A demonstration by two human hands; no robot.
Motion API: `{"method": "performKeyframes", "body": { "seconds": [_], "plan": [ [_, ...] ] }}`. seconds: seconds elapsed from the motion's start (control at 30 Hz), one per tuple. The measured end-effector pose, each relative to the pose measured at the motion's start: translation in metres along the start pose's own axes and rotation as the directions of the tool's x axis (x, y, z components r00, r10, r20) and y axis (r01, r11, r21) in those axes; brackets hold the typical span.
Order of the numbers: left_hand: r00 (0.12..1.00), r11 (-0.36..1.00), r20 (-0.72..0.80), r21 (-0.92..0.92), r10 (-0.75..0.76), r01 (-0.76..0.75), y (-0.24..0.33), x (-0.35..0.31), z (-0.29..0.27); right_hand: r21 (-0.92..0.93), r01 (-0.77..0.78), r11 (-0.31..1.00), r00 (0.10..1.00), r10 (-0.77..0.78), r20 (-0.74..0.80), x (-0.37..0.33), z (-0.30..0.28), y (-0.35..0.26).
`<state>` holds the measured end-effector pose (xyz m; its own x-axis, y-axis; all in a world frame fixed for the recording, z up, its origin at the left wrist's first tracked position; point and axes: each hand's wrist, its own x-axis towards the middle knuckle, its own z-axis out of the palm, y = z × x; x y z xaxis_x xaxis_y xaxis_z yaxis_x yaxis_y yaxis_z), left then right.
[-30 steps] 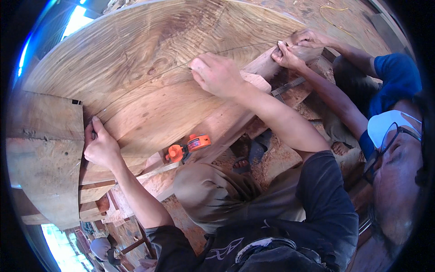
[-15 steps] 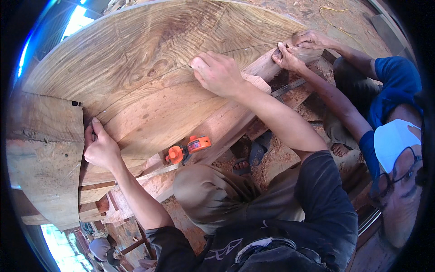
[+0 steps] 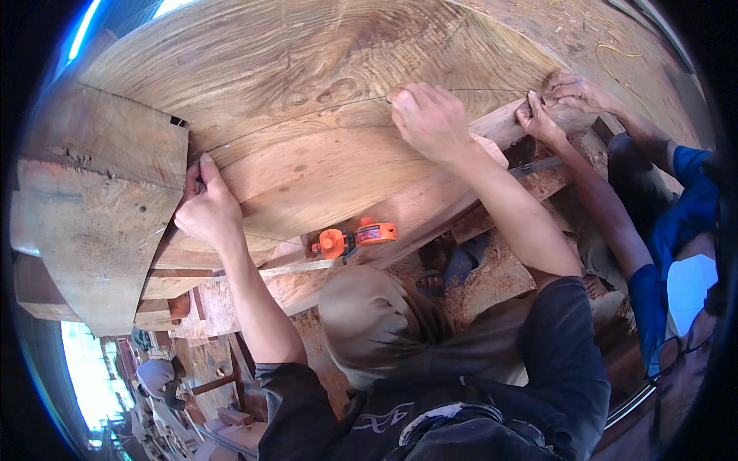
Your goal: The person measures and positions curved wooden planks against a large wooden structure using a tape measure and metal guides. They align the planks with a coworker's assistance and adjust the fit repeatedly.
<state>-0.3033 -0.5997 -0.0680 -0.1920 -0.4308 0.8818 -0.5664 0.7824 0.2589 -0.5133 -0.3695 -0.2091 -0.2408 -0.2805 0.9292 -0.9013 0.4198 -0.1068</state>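
Observation:
A thin dark string (image 3: 300,123) runs across a large wooden slab (image 3: 323,54) with wavy grain. My left hand (image 3: 207,207) is closed on the string at the slab's left end, thumb pressed down beside an upright wooden panel (image 3: 100,200). Farther right along the string, my right hand (image 3: 434,123) is closed in a pinch on it, knuckles up; the fingertips are partly hidden. An orange and black line reel (image 3: 354,237) rests at the slab's near edge, and a fine thread leads from it toward my left hand.
At the right, a co-worker in blue with a white cap (image 3: 689,292) has both hands (image 3: 550,111) at the string's far end. Wooden beams (image 3: 415,211) lie beneath the slab. Sawdust (image 3: 492,269) covers the floor, where a yellow cord (image 3: 615,65) lies. Another person (image 3: 157,378) is at lower left.
The whole view has shifted, so the slab, reel and hands appear farther right. Both my hands keep their places on the string. The co-worker's head is now partly out of view.

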Motion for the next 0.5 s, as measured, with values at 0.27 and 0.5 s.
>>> {"method": "performKeyframes", "body": {
  "seconds": [0.27,0.5],
  "plan": [
    [1.000,1.000,-0.021,-0.009,0.016,-0.017,-0.0009,-0.0011,0.0002,-0.072,0.022,0.997,0.999,-0.024,-0.027,0.0055,0.0048,-0.0036],
    [1.000,0.998,0.000,-0.059,-0.008,0.008,0.0007,-0.0011,-0.0010,-0.121,0.055,0.991,0.998,-0.056,-0.002,0.0073,0.0035,-0.0066]
  ]
}}
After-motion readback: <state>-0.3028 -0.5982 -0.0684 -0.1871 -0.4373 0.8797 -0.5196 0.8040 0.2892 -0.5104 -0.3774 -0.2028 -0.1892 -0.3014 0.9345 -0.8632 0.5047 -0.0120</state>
